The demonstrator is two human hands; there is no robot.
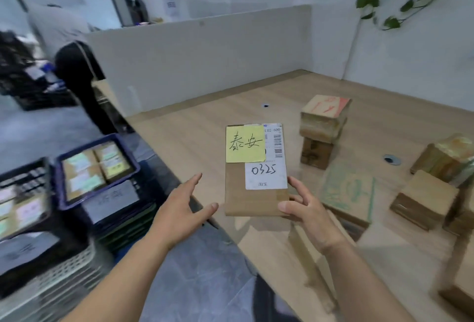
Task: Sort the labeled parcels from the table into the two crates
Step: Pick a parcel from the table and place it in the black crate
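A flat brown parcel (254,198) with a yellow handwritten note and a white label reading 0325 is held up over the table's left edge. My right hand (305,208) grips its lower right corner, thumb on top. My left hand (183,203) is spread just left of the parcel and is apart from it. Two crates stand on the floor to the left: a blue crate (60,188) with several labeled parcels inside, and a dark crate (47,167) at the far left, also holding parcels.
More parcels lie on the wooden table (205,137): a stack of two boxes (323,126), a flat box with green print (351,193), several boxes at the right edge (425,198). A person (74,65) bends over by the table's far left corner. White partitions line the table's far sides.
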